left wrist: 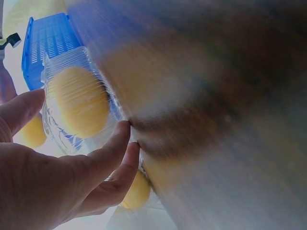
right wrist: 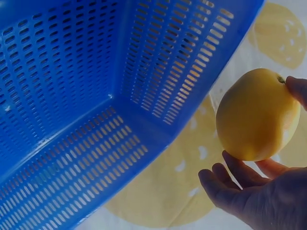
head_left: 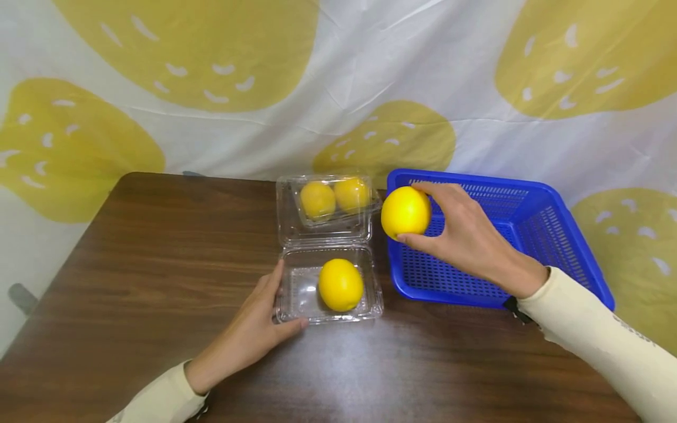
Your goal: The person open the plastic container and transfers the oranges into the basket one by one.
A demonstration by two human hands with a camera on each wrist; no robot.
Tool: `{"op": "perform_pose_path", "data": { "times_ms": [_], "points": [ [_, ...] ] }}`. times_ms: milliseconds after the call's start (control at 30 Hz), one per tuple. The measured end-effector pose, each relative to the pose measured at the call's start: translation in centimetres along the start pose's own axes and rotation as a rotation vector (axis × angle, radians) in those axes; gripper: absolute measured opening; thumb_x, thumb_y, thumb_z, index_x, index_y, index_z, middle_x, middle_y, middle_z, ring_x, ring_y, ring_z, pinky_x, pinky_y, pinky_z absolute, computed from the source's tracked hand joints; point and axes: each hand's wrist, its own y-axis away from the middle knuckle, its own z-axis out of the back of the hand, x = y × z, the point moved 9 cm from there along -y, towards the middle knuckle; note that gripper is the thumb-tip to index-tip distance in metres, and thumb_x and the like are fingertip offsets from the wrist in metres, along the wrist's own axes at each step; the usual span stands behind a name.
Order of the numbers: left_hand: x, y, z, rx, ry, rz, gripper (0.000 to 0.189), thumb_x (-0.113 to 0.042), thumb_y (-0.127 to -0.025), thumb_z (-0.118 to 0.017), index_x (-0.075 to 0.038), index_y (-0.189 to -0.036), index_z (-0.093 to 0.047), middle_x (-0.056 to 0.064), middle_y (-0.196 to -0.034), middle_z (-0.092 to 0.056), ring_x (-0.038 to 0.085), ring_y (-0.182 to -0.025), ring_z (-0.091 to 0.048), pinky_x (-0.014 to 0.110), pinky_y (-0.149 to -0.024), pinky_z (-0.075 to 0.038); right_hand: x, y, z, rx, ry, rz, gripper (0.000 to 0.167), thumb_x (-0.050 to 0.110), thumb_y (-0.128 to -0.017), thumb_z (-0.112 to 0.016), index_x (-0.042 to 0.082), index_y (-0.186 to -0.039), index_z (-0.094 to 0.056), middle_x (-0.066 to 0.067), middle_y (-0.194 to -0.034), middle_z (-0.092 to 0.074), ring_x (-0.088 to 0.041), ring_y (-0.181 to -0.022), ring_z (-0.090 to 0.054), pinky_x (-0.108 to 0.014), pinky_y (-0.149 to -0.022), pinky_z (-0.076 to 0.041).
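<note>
My right hand (head_left: 465, 229) holds a round yellow fruit (head_left: 406, 212) between thumb and fingers, above the left edge of the blue basket (head_left: 550, 247). The right wrist view shows this fruit (right wrist: 256, 115) with a small stem mark near a fingertip. A clear plastic clamshell box (head_left: 298, 288) lies with its lid folded back. One yellow fruit (head_left: 341, 285) sits in the right part of its base. My left hand (head_left: 254, 323) rests against the base's near left corner, fingers extended along the left side and thumb at the front edge. In the left wrist view, the fingertips (left wrist: 125, 128) touch low on the box.
Behind the open lid stands another clear box holding two yellow fruits (head_left: 317, 201). The basket has slotted walls and stands right of the boxes on the brown wooden table (head_left: 185, 252). A white cloth with yellow fruit prints (head_left: 370, 70) hangs along the table's back edge.
</note>
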Motion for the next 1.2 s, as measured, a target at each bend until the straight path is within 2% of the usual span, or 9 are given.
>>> {"op": "perform_pose_path", "data": {
  "times_ms": [167,467,733,1200],
  "points": [
    [0.0,0.1,0.0,0.001,-0.004,0.007,0.117,-0.027,-0.092,-0.092,-0.002,-0.176,-0.014,0.026,-0.159,-0.048,0.039,-0.134,-0.058,0.062,-0.114,-0.052,-1.5,-0.3,0.1,0.029,-0.006,-0.081,0.079,0.036,-0.085,-0.097,0.007,-0.15,-0.063,-0.018,-0.143,-0.067,-0.043,-0.133,-0.059,-0.063,-0.107,-0.047],
    [0.0,0.2,-0.1,0.003,0.0,0.01,0.117,-0.028,-0.092,-0.092,-0.002,-0.176,-0.014,0.027,-0.161,-0.046,0.039,-0.135,-0.058,0.062,-0.115,-0.052,-4.1,-0.7,0.0,0.07,-0.001,-0.161,0.08,0.041,-0.088,-0.094,0.009,-0.153,-0.06,-0.019,-0.143,-0.067,-0.042,-0.126,-0.061,-0.059,-0.101,-0.049],
    [0.0,0.2,-0.2,0.004,0.001,0.012,0.117,-0.028,-0.092,-0.092,-0.003,-0.176,-0.014,0.025,-0.158,-0.049,0.038,-0.132,-0.059,0.061,-0.113,-0.054,-6.4,-1.0,-0.1,0.099,-0.014,-0.209,0.08,0.043,-0.09,-0.092,0.007,-0.153,-0.059,-0.02,-0.142,-0.067,-0.04,-0.126,-0.063,-0.058,-0.103,-0.051],
    [-0.1,0.3,0.0,-0.002,0.005,0.006,0.118,-0.025,-0.091,-0.093,-0.003,-0.176,-0.014,0.026,-0.157,-0.05,0.038,-0.132,-0.059,0.06,-0.113,-0.054,-9.1,-1.5,-1.7,0.144,0.008,-0.212,0.079,0.042,-0.09,-0.091,0.002,-0.151,-0.06,-0.023,-0.14,-0.069,-0.042,-0.118,-0.064,-0.058,-0.096,-0.05]
  ]
}}
